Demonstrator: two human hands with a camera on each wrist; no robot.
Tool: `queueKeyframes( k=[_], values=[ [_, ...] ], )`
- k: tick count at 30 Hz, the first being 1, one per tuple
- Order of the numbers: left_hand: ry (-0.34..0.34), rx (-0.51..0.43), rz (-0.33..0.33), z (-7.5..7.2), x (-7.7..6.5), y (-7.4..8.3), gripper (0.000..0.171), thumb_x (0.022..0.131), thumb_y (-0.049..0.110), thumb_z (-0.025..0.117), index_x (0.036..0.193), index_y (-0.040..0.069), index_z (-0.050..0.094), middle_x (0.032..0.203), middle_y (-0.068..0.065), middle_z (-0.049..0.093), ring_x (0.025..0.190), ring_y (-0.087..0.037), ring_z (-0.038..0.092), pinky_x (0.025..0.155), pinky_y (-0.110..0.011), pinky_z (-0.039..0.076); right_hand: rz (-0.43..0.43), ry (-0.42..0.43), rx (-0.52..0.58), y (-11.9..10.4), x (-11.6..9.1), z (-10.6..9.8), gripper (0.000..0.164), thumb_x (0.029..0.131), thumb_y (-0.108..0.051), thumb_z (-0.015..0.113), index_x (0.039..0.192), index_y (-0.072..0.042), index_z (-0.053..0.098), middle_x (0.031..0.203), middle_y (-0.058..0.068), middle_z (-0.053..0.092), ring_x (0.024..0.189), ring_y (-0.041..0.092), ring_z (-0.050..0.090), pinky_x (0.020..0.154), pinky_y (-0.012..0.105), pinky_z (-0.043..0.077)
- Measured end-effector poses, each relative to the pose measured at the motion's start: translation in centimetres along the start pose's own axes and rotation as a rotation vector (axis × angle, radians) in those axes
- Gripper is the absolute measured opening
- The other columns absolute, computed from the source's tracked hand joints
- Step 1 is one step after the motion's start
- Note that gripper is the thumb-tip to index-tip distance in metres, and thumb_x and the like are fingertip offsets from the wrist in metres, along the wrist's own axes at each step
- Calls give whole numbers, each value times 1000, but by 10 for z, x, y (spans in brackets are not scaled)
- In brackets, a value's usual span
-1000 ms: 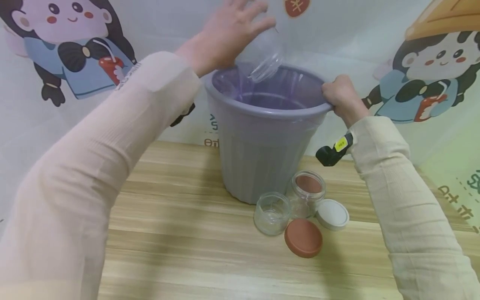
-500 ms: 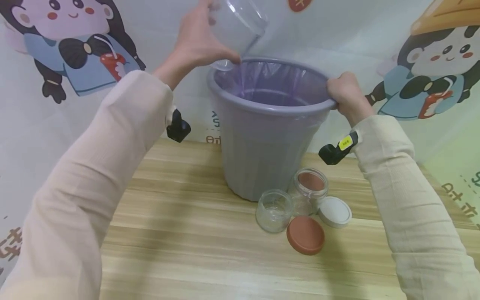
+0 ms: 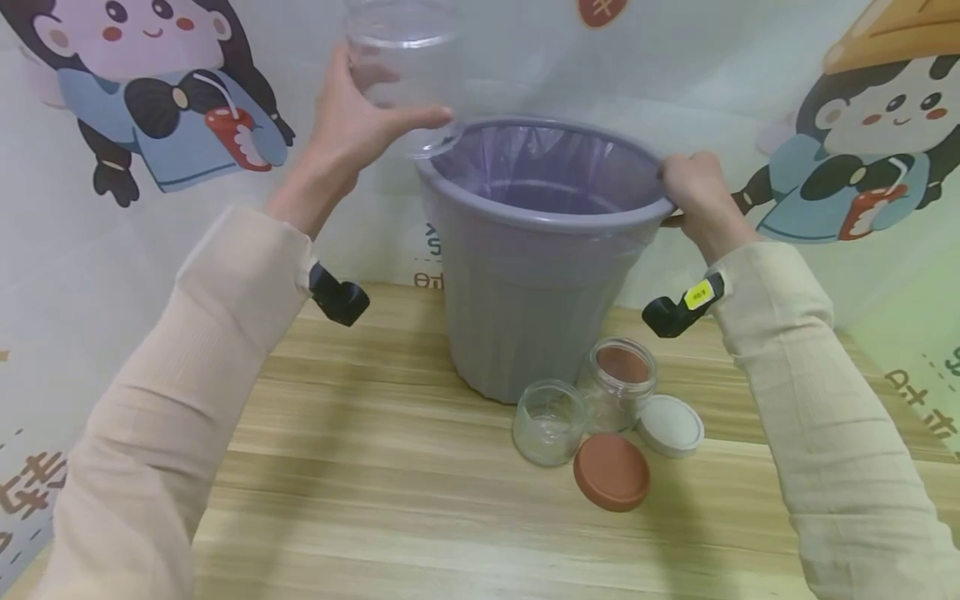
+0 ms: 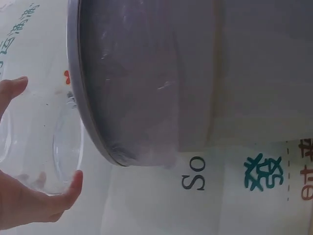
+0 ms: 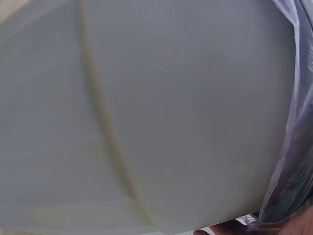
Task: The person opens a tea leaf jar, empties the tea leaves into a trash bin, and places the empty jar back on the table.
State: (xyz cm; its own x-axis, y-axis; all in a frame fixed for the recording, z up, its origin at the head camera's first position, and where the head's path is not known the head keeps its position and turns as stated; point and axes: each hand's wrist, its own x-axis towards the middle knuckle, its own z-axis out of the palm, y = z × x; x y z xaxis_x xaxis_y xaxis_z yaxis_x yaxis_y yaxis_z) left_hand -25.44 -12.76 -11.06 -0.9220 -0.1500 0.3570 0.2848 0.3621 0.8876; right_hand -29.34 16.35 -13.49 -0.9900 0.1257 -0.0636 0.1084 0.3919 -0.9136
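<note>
My left hand (image 3: 348, 117) grips a clear, see-through jar (image 3: 412, 75), which stands about upright at the left of the bin's rim. In the left wrist view the thumb and fingers curve round the jar (image 4: 46, 142) close beside that rim. A grey-purple trash bin (image 3: 517, 300) stands on the wooden table, lined with a thin purple bag (image 3: 487, 162). At its right side my right hand (image 3: 697, 192) holds the rim. The right wrist view shows mostly the bin's wall (image 5: 186, 107), with fingers (image 5: 230, 227) at the lower edge and the bag folded over the rim.
In front of the bin stand a short glass jar (image 3: 550, 425) and a taller clear jar (image 3: 618, 392), through which reddish-brown shows. Beside them lie a reddish-brown lid (image 3: 611, 472) and a white lid (image 3: 670, 425). A printed cartoon sheet (image 3: 352, 242) hangs behind.
From over the bin, my left hand has moved left with the clear jar and turned it from tipped to upright. The right hand keeps its hold on the rim.
</note>
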Motion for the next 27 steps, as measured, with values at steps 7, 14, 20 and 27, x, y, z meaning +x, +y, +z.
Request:
queueKeyframes(
  k=[7, 14, 20, 27],
  values=[
    [106, -230, 44, -6, -18, -29, 79, 67, 16, 78, 129, 21, 31, 128, -1, 39, 112, -19, 44, 93, -31, 38, 3, -3, 40, 2, 1, -2, 50, 92, -17, 24, 139, -1, 16, 141, 11, 21, 122, 21, 33, 95, 35, 40],
    [206, -419, 47, -14, -41, -71, 77, 65, 2, 77, 128, 16, 35, 123, -6, 44, 102, -21, 50, 90, -33, 41, -10, 21, 15, 4, 0, -2, 41, 92, -15, 27, 131, -3, 30, 123, 6, 34, 105, 16, 41, 83, 26, 46],
    [154, -266, 92, -22, -63, -115, 82, 66, 3, 76, 134, 19, 32, 128, -10, 40, 108, -28, 46, 90, -38, 43, -67, 60, -15, 6, -5, -3, 12, 89, -5, 29, 85, -8, 39, 95, 1, 36, 83, 12, 44, 66, 18, 45],
    [-51, -98, 23, -25, -92, -164, 85, 69, 7, 74, 137, 11, 24, 129, -17, 41, 111, -30, 46, 94, -42, 40, -91, 63, -28, 5, -4, 0, 19, 86, -1, 29, 70, -9, 36, 117, 10, 37, 96, 17, 43, 82, 26, 44]
  ],
)
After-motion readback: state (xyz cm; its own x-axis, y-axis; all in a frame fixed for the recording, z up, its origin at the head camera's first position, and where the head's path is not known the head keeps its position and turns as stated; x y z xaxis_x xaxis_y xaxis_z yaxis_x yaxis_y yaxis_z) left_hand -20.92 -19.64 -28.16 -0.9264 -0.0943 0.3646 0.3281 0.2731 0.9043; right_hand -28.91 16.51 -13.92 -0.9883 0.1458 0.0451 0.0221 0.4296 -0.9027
